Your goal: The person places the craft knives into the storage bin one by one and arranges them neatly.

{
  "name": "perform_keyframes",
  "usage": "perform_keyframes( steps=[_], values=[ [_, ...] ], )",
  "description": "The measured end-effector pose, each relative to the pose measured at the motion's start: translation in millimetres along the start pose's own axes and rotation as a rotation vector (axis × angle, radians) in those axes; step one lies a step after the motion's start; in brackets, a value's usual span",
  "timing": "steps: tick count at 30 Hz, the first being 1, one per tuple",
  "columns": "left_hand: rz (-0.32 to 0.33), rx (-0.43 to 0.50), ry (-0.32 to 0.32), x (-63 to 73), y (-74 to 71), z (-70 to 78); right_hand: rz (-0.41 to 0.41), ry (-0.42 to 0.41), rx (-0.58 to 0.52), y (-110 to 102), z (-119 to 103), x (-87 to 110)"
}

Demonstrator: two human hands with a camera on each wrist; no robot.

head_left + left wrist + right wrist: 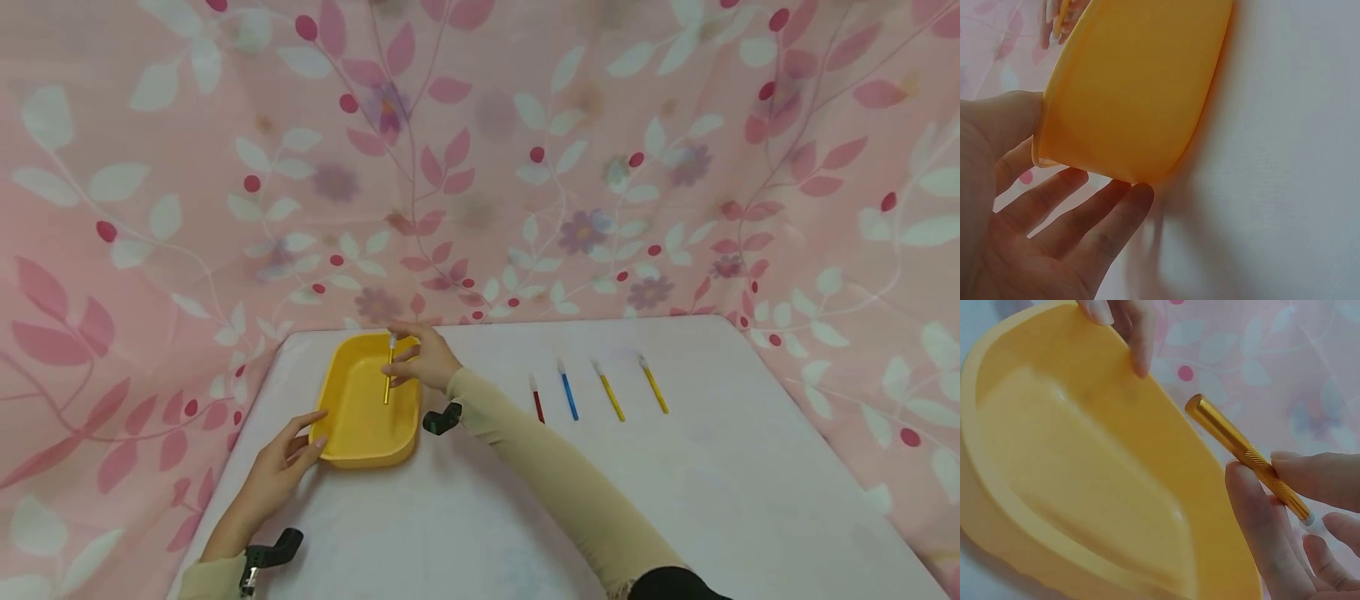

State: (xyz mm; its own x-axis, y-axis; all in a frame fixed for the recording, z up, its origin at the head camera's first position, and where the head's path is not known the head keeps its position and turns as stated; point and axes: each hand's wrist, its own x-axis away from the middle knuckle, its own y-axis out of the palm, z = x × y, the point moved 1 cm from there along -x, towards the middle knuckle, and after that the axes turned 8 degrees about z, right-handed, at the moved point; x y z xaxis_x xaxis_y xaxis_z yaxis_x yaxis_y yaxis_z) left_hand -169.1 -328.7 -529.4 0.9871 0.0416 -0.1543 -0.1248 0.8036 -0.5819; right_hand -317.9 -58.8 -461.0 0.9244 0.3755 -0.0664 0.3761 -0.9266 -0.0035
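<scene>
My right hand (429, 358) pinches a gold craft knife (1222, 428) by its knurled grip, between thumb and fingers. The knife hangs over the yellow tray (408, 446), plain handle end downward, its pale capped end (1311, 520) up among the fingers. On the tray's left side, my left hand (277, 471) holds the rim with the thumb. Its other fingers (1107, 231) lie along the outer wall in the left wrist view. Inside the tray, the visible floor is bare.
To the right on the white-covered table (712, 500) lie more capped craft knives in a loose row: a red one (537, 404), a blue one (569, 396) and two gold ones (611, 396). A pink floral cloth (480, 167) hangs behind the table and along its sides.
</scene>
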Motion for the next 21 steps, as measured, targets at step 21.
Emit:
perform_keyframes(
  steps=[21],
  values=[
    [-0.013,0.023,-0.047,-1.7,-0.5,-0.3,0.114,0.187,0.019,52,22,-30.8]
  ],
)
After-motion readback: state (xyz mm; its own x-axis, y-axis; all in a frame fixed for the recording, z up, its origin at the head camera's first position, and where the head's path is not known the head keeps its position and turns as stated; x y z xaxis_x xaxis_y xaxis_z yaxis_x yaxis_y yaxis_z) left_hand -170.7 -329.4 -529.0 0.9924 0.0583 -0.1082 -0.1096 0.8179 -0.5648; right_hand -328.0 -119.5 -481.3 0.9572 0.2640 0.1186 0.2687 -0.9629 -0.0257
